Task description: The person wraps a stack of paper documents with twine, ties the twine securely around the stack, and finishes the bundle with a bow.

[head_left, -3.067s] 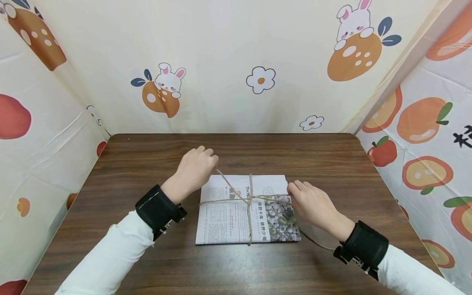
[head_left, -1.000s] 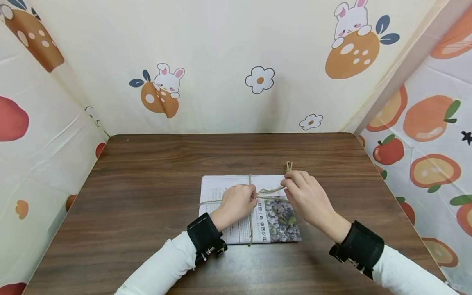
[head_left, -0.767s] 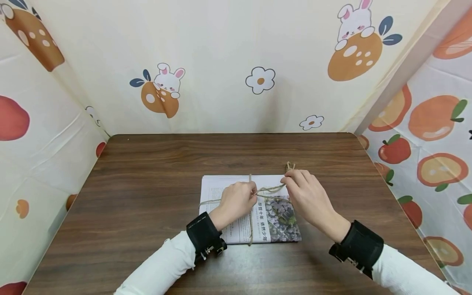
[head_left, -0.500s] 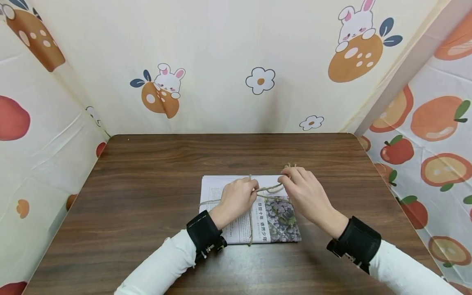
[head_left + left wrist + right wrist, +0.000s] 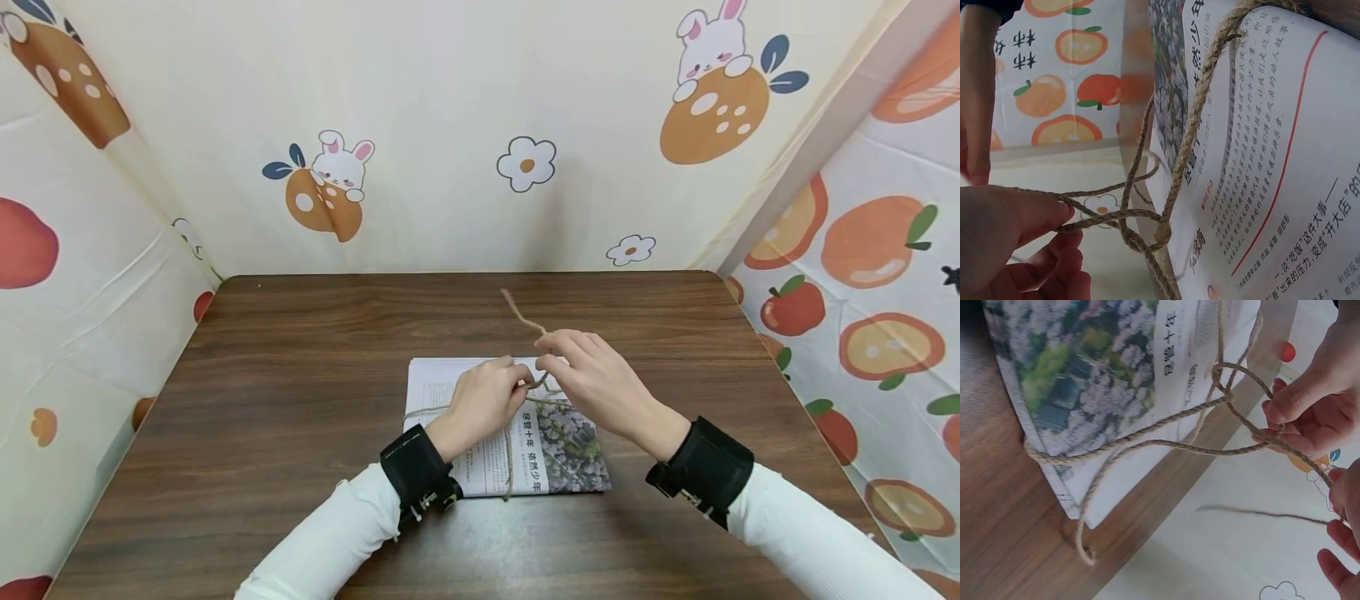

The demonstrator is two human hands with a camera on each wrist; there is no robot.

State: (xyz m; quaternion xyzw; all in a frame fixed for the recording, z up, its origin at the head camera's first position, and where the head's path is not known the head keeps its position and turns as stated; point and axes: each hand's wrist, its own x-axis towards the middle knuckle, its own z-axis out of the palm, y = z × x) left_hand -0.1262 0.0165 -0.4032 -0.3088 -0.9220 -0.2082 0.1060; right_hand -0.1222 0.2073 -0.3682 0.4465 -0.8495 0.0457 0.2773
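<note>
A flat stack of folded newspapers (image 5: 573,454) lies on the table, with jute twine (image 5: 1179,415) crossed around it. The strands meet in a crossing (image 5: 1159,232) on the top face. Over the middle of the stack, my left hand (image 5: 483,404) pinches a loop of twine between thumb and fingers, close to the crossing. Just right of it, my right hand (image 5: 600,387) holds another strand between thumb and fingertips. That strand's loose end (image 5: 513,304) sticks up beyond my right fingers toward the back. A second twine end (image 5: 1087,555) hangs past the stack's edge in the right wrist view.
The brown wood-grain table (image 5: 300,358) extends around the stack on all sides. A cream wall covering (image 5: 435,167) with rabbit prints rises at the back edge. Fruit-printed sheets (image 5: 862,375) stand along both sides. Black bands (image 5: 701,471) wrap both wrists.
My left hand came from the stack's upper left to its middle. My right hand has since shifted left toward it with its strand, whose loose end now points up and left.
</note>
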